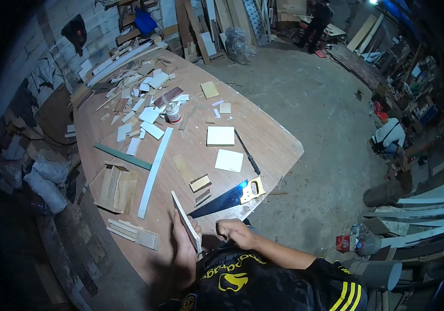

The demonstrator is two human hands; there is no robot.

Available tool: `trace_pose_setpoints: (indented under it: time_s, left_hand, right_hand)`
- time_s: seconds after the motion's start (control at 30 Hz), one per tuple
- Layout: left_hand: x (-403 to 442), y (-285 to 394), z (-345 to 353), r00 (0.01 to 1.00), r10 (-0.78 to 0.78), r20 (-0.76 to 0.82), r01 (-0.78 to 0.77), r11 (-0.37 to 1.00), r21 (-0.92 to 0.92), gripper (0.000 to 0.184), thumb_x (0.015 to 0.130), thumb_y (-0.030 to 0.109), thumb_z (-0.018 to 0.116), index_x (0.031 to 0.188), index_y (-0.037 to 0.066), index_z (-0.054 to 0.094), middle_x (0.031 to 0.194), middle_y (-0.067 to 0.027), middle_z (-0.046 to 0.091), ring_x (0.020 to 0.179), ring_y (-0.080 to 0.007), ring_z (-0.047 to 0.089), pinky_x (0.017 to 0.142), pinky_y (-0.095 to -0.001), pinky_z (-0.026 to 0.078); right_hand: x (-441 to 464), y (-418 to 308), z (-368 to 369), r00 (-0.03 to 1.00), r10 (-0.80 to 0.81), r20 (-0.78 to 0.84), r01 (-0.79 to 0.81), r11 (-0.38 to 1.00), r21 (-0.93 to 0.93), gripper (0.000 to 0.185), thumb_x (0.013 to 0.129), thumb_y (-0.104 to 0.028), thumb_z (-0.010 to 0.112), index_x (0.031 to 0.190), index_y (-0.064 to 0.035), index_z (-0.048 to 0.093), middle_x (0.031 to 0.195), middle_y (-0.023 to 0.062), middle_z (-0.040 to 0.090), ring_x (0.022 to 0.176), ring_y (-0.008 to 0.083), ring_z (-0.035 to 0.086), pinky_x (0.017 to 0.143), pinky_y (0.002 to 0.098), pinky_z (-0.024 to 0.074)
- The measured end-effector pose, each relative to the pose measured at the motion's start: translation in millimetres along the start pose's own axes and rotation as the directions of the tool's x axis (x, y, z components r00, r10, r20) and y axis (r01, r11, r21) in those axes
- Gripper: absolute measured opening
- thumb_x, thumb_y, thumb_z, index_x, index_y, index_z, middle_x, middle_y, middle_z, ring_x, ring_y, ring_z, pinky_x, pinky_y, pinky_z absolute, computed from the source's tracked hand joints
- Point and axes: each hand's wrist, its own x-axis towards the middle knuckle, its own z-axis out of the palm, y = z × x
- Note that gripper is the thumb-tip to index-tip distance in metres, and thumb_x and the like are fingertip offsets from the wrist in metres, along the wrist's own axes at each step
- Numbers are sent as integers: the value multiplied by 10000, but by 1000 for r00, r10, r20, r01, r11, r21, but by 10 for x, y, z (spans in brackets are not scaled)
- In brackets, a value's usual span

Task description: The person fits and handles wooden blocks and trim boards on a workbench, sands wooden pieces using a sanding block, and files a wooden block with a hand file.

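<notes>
My left hand [182, 239] is closed around a thin pale wooden board [185, 220], held on edge and tilted near the table's front edge. My right hand [236, 233] is curled into a fist close to my shirt, to the right of the board; whatever its fingers hold, if anything, is hidden. Just beyond both hands lies a handsaw [221, 202] with a dark blade and a light wooden handle. A small wooden block [200, 183] and thin strips rest left of the saw. Farther back are a white square panel [228, 160], a thicker white block [220, 136] and a dark long-handled tool [250, 157].
The wooden table [268, 135] carries a heap of offcuts [147, 88], a glue-like jar [173, 113], a long white strip [154, 173], a green strip [123, 155] and a wooden box-like piece [116, 189]. One person [318, 23] stands far back; another [389, 136] crouches at right.
</notes>
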Motion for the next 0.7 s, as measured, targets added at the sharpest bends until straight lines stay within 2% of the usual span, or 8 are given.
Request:
trace_pose_setpoints:
  time_s: [0.03, 0.1, 0.23, 0.27, 0.3, 0.57, 0.63, 0.7]
  left_hand:
    - [21, 7, -17, 1000, -1, 4, 1, 1000, 6, 263, 982, 377, 503, 901, 129, 532, 548, 18, 431, 354, -62, 338, 285, -188, 248]
    - [103, 15, -91, 999, 43, -11, -42, 991, 126, 484, 923, 578, 494, 642, 190, 427, 475, 41, 301, 357, -103, 270, 329, -243, 221]
    - [158, 23, -170, 995, 96, 19, -97, 993, 60, 442, 942, 531, 501, 660, 197, 443, 489, 40, 319, 358, -98, 271, 328, -247, 227]
    - [139, 21, -168, 994, 109, 30, -109, 994, 3, 352, 957, 460, 510, 770, 161, 492, 520, 26, 376, 359, -83, 308, 305, -220, 237]
    - [121, 26, -166, 992, 123, 38, -121, 991, -54, 278, 972, 389, 519, 881, 126, 541, 550, 12, 433, 361, -69, 345, 283, -193, 248]
    - [52, 69, -146, 992, 126, 13, -126, 991, -37, 293, 967, 414, 515, 857, 142, 527, 545, 17, 397, 373, -76, 327, 296, -207, 232]
    - [34, 33, -136, 990, 133, -43, -133, 991, -2, 295, 964, 424, 516, 848, 153, 518, 541, 21, 379, 376, -79, 316, 306, -212, 227]
    - [60, -19, -153, 988, 142, -68, -137, 988, 72, 295, 959, 442, 520, 826, 180, 491, 534, 26, 345, 381, -81, 294, 330, -220, 222]
  right_hand:
    - [-7, 23, -1, 1000, -23, 5, 23, 999, -42, 189, 833, -136, 388, 704, 3, 390, 684, 103, 425, 653, 240, 449, 638, 350, 379]
    - [0, 73, -15, 997, -74, 34, 76, 995, -62, 180, 824, -130, 412, 705, 5, 396, 682, 109, 423, 648, 261, 443, 626, 362, 375]
    - [15, -20, -28, 981, -79, 176, 119, 966, -231, 141, 789, -104, 505, 720, 0, 438, 681, 121, 432, 667, 312, 469, 631, 392, 392]
    - [21, -52, -39, 981, -82, 175, 122, 965, -232, 141, 789, -104, 505, 720, 0, 438, 681, 121, 432, 667, 312, 469, 631, 392, 392]
    - [20, -80, -54, 970, -5, 243, 81, 949, -304, 128, 781, -100, 531, 727, -9, 459, 685, 124, 445, 689, 317, 495, 646, 398, 405]
    - [-66, 27, -199, 868, 344, 359, -113, 839, -532, 172, 793, -165, 621, 758, -30, 522, 786, 149, 579, 791, 348, 586, 691, 437, 447]
    - [-71, -10, -250, 735, 552, 393, -198, 729, -656, 187, 801, -197, 652, 867, -29, 605, 860, 154, 632, 828, 348, 615, 724, 432, 466]
    - [-112, 13, -293, 716, 572, 400, -191, 712, -676, 234, 805, -213, 664, 952, -35, 626, 892, 155, 645, 846, 345, 624, 742, 421, 477]
